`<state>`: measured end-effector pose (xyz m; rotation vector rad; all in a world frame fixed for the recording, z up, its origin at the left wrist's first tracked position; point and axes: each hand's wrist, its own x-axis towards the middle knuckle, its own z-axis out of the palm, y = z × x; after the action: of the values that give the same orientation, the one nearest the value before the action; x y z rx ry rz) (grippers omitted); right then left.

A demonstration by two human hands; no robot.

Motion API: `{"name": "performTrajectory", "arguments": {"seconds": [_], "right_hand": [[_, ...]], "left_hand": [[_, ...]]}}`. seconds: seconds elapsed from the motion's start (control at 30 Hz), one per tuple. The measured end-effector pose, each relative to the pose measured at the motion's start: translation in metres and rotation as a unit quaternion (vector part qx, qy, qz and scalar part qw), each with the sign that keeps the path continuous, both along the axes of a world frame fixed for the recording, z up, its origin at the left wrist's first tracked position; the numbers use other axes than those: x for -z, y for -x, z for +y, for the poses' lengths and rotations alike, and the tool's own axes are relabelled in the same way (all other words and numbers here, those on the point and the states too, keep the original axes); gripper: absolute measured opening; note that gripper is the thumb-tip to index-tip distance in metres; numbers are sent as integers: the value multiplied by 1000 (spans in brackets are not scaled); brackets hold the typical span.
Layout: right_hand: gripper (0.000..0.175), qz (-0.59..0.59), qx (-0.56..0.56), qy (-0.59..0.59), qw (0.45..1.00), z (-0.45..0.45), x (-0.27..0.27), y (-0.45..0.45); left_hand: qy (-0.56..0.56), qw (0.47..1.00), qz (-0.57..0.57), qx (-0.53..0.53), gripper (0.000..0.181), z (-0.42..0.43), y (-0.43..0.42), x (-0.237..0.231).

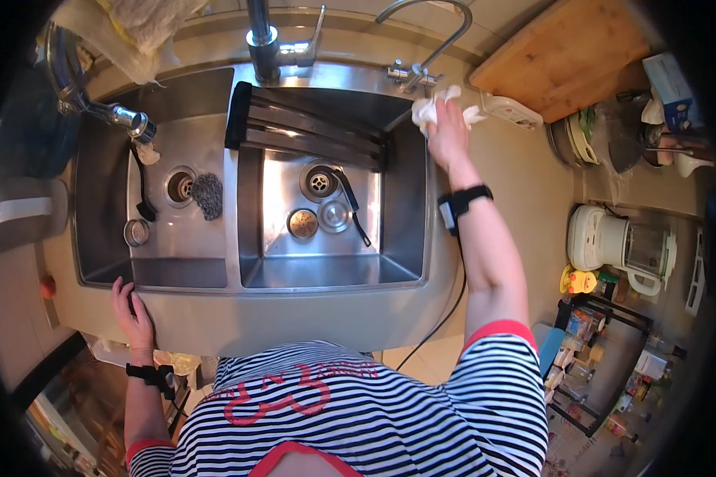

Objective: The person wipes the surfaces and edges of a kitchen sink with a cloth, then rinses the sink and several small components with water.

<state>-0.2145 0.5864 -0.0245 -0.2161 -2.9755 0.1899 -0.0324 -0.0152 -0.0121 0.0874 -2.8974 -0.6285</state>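
Note:
Stretched out to the far right corner of the sink, my right hand (449, 136) presses a crumpled white cloth or paper towel (428, 113) against the rim and counter. My left hand (132, 313) rests on the front edge of the counter (310, 316), its fingertips at the sink's front rim with nothing held. Before me is a double-bowl stainless steel sink (231, 238). A folding drying rack (310, 128) lies across the back of the right bowl. Below it are a drain strainer (320, 182), two small round lids or cups (302, 223) and a black-handled brush or peeler (349, 197).
In the left bowl lie a steel wool scourer (207, 197), a black brush (142, 185) and a small round strainer (136, 232). A faucet (265, 53) and a thin curved tap (447, 45) rise behind. A wooden cutting board (561, 59) leans at right, with a blender (620, 244) nearer.

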Motion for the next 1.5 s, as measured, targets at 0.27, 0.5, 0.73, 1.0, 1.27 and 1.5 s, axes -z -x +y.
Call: {"name": "performTrajectory", "arguments": {"seconds": [0.27,0.5,0.73,1.0,1.27,1.5], "right_hand": [[53,-42,-33,54,997,-35,-16,-126],[45,15,-124,-28,992,-7,-16,-38],[33,-56,-145,-157,975,-24,-25,-47],[33,-116,-149,-127,974,-72,-52,-212],[21,-106,-78,14,991,-107,-55,-245],[30,-115,-154,20,981,-233,-40,-212]], "left_hand": [[-29,1000,-5,-5,20,-6,-2,2],[-19,1000,-3,5,20,0,2,-2],[-19,999,12,23,19,-5,0,2],[-20,999,33,37,19,-11,-3,3],[-90,994,49,41,17,-6,-2,0],[-138,987,78,41,19,-7,-4,0]]}}
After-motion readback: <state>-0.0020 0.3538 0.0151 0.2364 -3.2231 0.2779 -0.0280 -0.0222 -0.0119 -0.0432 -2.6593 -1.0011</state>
